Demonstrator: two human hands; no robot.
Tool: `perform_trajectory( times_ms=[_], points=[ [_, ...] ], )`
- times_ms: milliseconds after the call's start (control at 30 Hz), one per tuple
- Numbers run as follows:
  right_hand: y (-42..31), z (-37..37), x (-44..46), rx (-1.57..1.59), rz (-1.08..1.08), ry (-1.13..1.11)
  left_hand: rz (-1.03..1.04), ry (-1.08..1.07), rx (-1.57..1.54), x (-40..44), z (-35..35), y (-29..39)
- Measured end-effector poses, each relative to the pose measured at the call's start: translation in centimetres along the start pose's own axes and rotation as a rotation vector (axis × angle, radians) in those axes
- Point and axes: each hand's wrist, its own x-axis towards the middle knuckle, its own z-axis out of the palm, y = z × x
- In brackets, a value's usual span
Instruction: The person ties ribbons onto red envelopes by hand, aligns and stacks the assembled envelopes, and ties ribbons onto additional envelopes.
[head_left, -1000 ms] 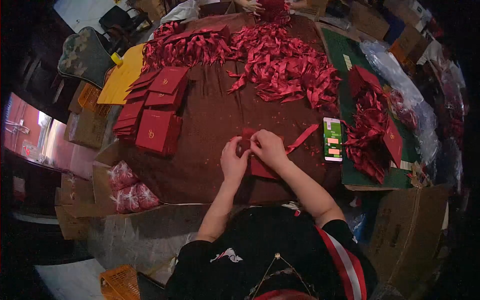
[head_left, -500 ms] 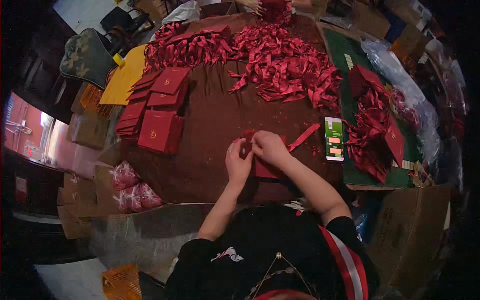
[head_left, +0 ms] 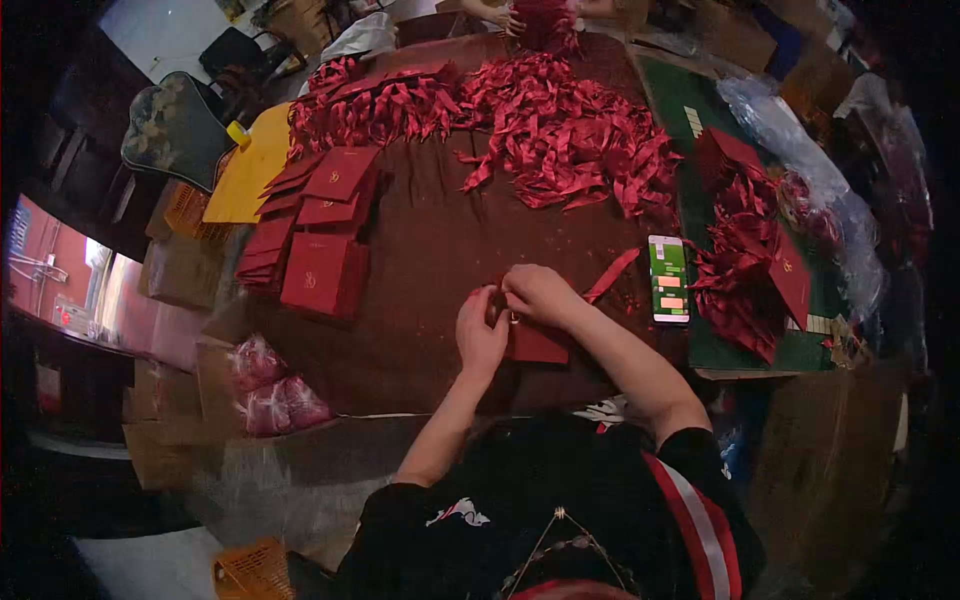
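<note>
A flat red piece (head_left: 540,347), like a card or small folder, lies on the brown cloth (head_left: 420,260) under my hands. My left hand (head_left: 482,332) has its fingers curled at the piece's left side. Bent over the far part of it, my right hand (head_left: 540,294) pinches close to the left fingertips. What is between the fingers is too small and covered to make out. A loose red ribbon (head_left: 612,276) sticks out past my right forearm. Stacks of red folders with gold print (head_left: 318,272) stand on the left.
Red ribbons (head_left: 570,130) are heaped across the far side. A lit phone (head_left: 668,280) lies to the right, beside more ribboned folders (head_left: 742,255) on a green board (head_left: 730,358). Bagged red bundles (head_left: 285,405) sit at lower left. Another person's hand (head_left: 508,18) shows at the far edge.
My hands stay together over the red piece, with small finger shifts. Its far part, visible before, is now mostly covered. The whole view has shifted slightly.
</note>
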Motion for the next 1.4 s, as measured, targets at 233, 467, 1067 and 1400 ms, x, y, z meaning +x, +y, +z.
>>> perform_trajectory(
  times_ms=[233, 467, 1067, 1400],
  points=[
    [-1.1, -0.9, -0.9, 0.133, 0.218, 0.094, -0.305, -0.388, -0.604, 1.8, -2.8, -1.5],
    [-1.7, -0.7, -0.8, 0.219, 0.338, 0.156, -0.344, -0.542, -0.703, 3.4, -3.8, -1.6],
    [-1.3, -2.2, -1.9, 0.037, 0.285, 0.078, 0.322, -0.306, 0.155, 6.0, -2.3, -0.8],
    [-1.1, -1.7, -2.3, -0.168, 0.259, 0.083, 0.209, 0.008, 0.58, 8.7, -9.0, -3.7]
  ],
)
